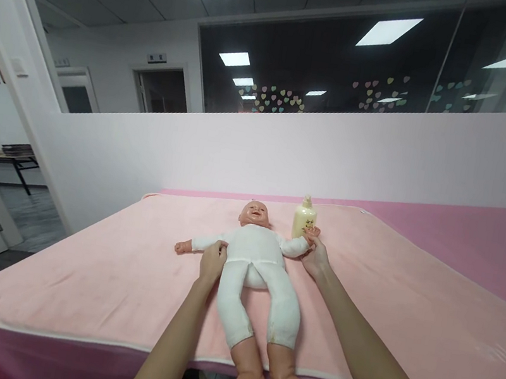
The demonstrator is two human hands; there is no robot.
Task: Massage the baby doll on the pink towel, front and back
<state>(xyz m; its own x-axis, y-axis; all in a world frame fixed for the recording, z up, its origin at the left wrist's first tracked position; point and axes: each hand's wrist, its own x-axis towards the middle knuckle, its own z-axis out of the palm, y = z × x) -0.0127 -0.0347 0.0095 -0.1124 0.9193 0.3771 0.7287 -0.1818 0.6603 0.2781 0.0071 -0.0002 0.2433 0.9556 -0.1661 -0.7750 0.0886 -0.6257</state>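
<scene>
Right hand point(316, 258) pinches the doll point(256, 244) wrist; left hand's point(212, 262) grip unclear; bottle's point(302, 216) dark print point(310, 223) (tiny) unreadable.

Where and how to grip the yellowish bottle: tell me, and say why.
Likely best: wrap the upper body of the bottle, below its narrow top, coming from the right. It stands upright; the doll's head lies to its left, and the doll's hand overlaps its lower front in this view.

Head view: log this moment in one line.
left hand: against baby doll's side; right hand: holding doll's arm; doll: face-up on pink towel; pump bottle: upright beside doll
</scene>
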